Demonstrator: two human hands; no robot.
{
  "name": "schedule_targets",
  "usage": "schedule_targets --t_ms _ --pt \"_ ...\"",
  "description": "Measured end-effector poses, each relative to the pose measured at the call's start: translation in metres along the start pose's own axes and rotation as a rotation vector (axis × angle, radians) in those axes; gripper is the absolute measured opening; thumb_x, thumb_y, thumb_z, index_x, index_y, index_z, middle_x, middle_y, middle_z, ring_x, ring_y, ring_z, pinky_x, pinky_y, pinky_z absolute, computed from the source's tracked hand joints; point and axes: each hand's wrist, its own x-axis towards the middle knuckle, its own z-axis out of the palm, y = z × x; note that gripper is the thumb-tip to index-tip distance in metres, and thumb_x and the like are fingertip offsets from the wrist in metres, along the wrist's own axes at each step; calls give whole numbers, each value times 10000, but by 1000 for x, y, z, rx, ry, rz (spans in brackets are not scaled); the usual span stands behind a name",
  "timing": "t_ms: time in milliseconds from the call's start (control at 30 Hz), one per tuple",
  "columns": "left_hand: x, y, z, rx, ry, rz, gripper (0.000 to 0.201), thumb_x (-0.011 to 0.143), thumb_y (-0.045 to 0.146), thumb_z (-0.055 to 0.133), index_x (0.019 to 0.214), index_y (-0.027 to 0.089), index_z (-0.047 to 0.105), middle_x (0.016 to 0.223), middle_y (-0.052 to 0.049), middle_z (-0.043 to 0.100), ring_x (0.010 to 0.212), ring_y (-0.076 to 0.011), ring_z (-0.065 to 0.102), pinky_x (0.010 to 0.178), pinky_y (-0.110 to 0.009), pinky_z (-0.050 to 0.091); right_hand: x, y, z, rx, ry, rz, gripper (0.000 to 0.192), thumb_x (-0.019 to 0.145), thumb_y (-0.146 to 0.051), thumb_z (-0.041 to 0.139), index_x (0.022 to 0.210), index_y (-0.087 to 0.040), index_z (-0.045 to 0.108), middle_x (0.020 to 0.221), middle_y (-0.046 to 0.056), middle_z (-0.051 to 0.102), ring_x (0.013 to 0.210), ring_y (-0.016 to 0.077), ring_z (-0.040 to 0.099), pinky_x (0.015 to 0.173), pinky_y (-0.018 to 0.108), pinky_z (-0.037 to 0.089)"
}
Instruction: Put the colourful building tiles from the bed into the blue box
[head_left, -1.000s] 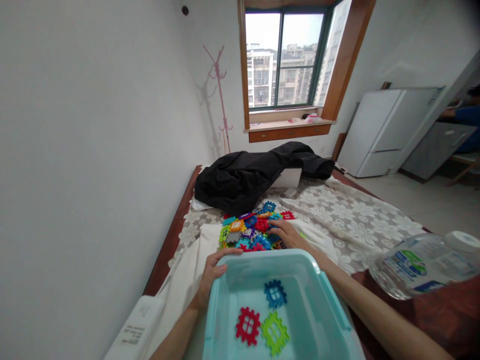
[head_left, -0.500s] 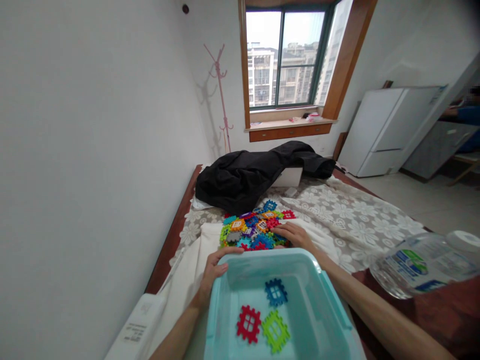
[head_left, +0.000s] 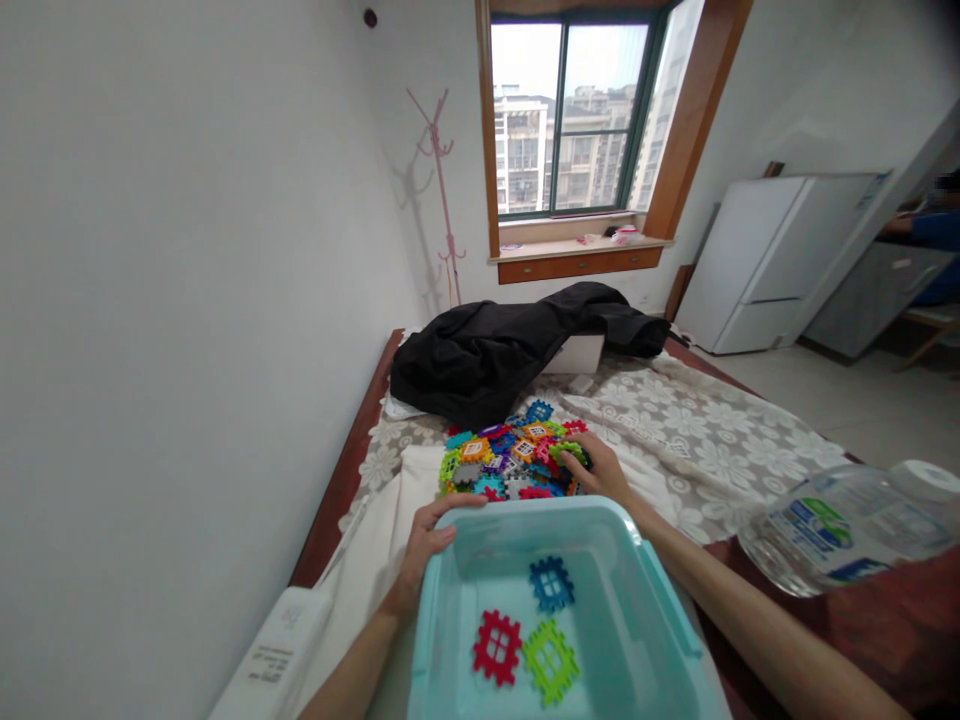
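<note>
Meanwhile right hand [head_left: 600,470] pinches green notched tile [head_left: 566,450]; left hand [head_left: 424,545] grips smooth plastic bin [head_left: 637,600].

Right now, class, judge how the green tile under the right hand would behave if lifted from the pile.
The green tile looks like thin moulded plastic, so probably stiff and light. Its notched edges may snag neighbours in the pile. Being flat, it is unlikely to roll. The right hand rests on it.
</note>
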Motion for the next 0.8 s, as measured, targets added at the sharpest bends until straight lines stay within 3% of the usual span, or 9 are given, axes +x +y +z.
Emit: schedule_targets --t_ms 100,267,500,633,800 --pt "0 0 -1 39 23 25 459 808 433 687 1184 186 780 1284 -132 739 1182 -398 664 940 -449 560 1 -1 0 2 -41 63 305 984 -461 573 1175 -241 663 1215 114 730 1145 307 673 1015 478 525" --pt "0 4 1 71 27 37 450 805 437 688 1170 195 789 1276 -126 745 1198 -401 657 972 -451 545 1 -1 0 32 -131 192 392 976 -440 540 1313 -250 599 1249 105 732 1134 307 684 1023 509 513" --pt "0 3 2 18 27 7 446 806 424 685 1176 196 784 1291 -120 727 1197 -390 641 954 -433 547 4 -2 -5 87 -171 71 356 951 -315 518 1270 -232 652 1241 106 718 1135 283 667 1025 467 509" --pt "0 5 4 8 23 -4 448 792 432 700 1164 198 787 1247 -111 735 1148 -377 656 907 -414 562 3 -1 -7 114 -199 -21 321 937 -283 504 1192 -220 689 1131 102 732 1047 271 679 959 436 540" --pt "0 7 5 14 18 -4 450 792 440 693 1155 191 785 1270 -120 732 1162 -390 653 909 -427 563 -2 1 -9 128 -193 -9 302 917 -314 536 1167 -229 683 1106 79 761 1011 272 698 938 434 566"
